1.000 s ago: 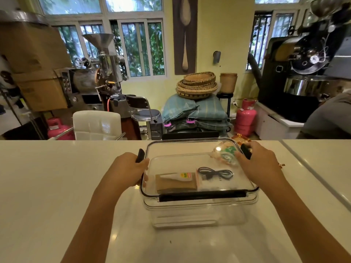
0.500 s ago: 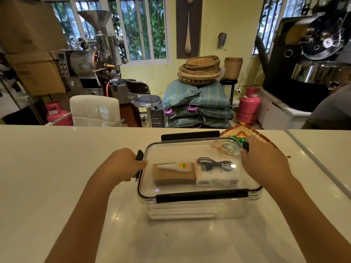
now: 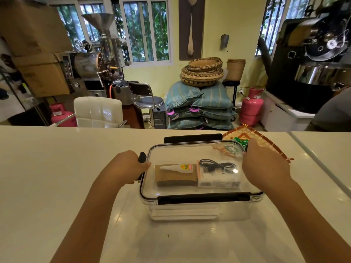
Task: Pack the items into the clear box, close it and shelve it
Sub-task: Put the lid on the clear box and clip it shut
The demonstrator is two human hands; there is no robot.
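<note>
1. Left hand (image 3: 126, 168) clamped on left side latch (image 3: 142, 161) of clear box (image 3: 201, 205), frame centre.
2. Right hand (image 3: 266, 168) pressed over right lid edge; its latch is hidden, grip unclear.
3. Lid (image 3: 190, 154) seated; glue tube (image 3: 177, 168), cable (image 3: 216, 166), cartons inside.
4. Front latch (image 3: 203, 197) looks down, rear latch (image 3: 192, 138) up.
5. Press both sides evenly, listen for the snap.

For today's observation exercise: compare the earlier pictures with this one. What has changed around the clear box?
Mostly the view has tilted, showing the woven tray behind the clear box. Left hand and right hand still grip the side latches; lid and contents unchanged.
</note>
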